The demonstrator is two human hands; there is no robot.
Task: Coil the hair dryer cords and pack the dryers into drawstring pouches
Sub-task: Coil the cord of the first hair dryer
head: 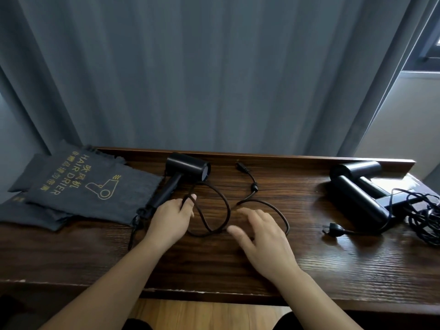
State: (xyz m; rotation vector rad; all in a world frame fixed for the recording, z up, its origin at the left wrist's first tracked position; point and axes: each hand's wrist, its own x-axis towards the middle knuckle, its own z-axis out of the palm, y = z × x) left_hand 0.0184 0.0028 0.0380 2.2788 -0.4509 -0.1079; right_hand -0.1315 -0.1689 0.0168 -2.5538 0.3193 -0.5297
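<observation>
far left of the dark wooden table [214, 265]: a stack of grey drawstring pouches [95, 189], lying flat; the top one bears gold print reading "hair drier" beside chinese characters, which include 吹风机, and a dryer pictogram. lower pouches are mostly covered, only edges and a scrap of gold print visible, so their count is unclear. a black drawstring [133, 231] trails from the top pouch's mouth toward the near edge. just right of the pouches lies a black hair dryer [184, 173], barrel toward the curtain [214, 67], handle angled down-left with its lower end hidden behind the left hand [170, 219]. left hand: fingers curled, pinching the dryer's black cord [221, 201] between thumb and fingers near the handle. the cord loops across the table centre, crosses itself, passes a ferrite lump and ends at a plug [241, 167] near the back ledge. right hand [262, 236]: fingers spread and relaxed, hovering over or resting on the cord's right-hand loop; contact cannot be told, and the hand is blurred. far right: two more black dryers [357, 194] lie stacked, with a tangled cord heap [423, 217] cut off by the frame edge and one plug [332, 228] lying toward centre. no brand marks legible on any dryer.
</observation>
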